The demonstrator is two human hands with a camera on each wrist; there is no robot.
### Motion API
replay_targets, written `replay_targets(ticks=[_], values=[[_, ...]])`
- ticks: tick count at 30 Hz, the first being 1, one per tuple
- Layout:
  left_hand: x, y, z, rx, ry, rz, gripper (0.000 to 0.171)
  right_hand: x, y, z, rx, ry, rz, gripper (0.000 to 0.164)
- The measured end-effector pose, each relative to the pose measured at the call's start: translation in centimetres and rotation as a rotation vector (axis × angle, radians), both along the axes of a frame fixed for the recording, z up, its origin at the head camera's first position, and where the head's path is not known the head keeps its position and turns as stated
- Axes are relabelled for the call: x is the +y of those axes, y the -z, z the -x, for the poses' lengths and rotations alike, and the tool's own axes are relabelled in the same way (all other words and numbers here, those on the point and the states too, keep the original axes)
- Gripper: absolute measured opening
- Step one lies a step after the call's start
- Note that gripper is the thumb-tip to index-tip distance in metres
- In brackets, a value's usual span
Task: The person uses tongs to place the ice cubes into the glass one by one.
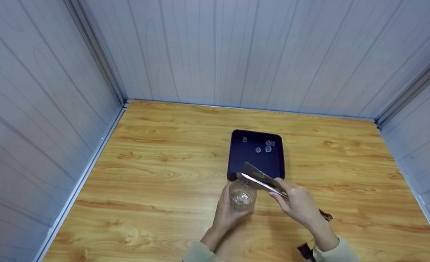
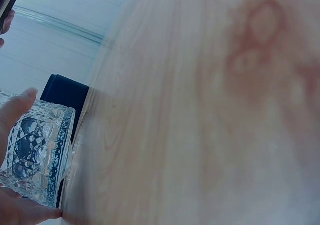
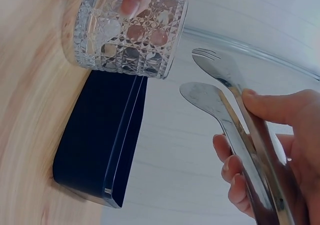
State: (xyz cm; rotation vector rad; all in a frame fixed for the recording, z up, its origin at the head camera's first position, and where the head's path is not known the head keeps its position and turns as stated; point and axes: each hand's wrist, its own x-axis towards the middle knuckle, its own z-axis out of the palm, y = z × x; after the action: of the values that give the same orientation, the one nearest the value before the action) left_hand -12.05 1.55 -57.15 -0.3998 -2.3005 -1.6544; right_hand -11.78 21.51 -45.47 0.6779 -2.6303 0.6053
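Near a dark-blue rectangular tray (image 1: 242, 158), the left hand (image 1: 225, 211) clasps a clear, faceted glass tumbler (image 1: 243, 204) — probably weighty, breakable, best held by its wall; the right hand (image 1: 302, 203) grips silver metal tongs (image 3: 235, 135) — likely springy.

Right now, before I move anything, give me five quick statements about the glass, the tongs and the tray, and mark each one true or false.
1. The left grip is around the glass. True.
2. The right grip holds the metal tongs. True.
3. The tongs are closed, with their two ends pressed together. False: the tips are apart.
4. The dark tray lies on the wooden table, with several clear cubes in it. True.
5. The glass is standing inside the tray. False: it is outside the tray, on the person's side of it.
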Motion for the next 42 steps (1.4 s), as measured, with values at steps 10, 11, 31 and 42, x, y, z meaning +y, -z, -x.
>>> replay_targets(ticks=[10,11,31,42], values=[[0.0,0.0,0.0,-0.015,-0.015,0.016,0.1,0.4,0.5,0.9,0.023,0.038,0.038,0.039],[0.0,0.0,0.0,-0.018,-0.015,0.018,0.101,0.4,0.6,0.9,0.017,0.051,0.036,0.04],[-0.1,0.1,-0.1,-0.016,-0.024,0.026,0.101,1.2,0.9,3.3,-0.165,0.166,0.046,0.052],[0.0,0.0,-0.1,-0.015,-0.03,0.034,0.1,1.2,1.5,5.0,-0.159,0.235,0.036,0.045]])
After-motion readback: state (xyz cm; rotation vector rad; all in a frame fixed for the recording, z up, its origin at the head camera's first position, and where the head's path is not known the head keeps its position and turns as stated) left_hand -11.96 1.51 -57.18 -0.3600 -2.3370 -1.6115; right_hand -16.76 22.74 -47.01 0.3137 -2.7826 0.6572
